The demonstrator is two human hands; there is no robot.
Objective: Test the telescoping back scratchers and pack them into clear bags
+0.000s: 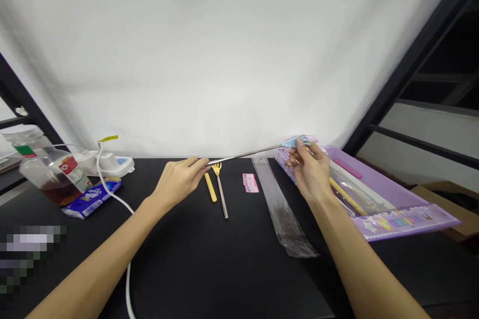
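Note:
A telescopic back scratcher (250, 153) with a metal rod and a light blue claw head is stretched between my hands above the black table. My left hand (179, 179) is closed on the rod's left end. Pinched in the fingers of my right hand (310, 164) is the blue head, partly hidden by them. Below the rod lie a yellow claw head on a metal rod (222, 194) and a separate yellow handle (211, 188). A small pink card (250, 183) and a long clear plastic sleeve (280, 209) lie to their right.
At right stands an open purple box (407, 222) with wrapped sticks inside, beside a cardboard box (445, 209). At left are a jar of brown liquid (56, 174), a blue packet (92, 198), a power strip (119, 164) and a white cable (129, 269). A white wall closes the back.

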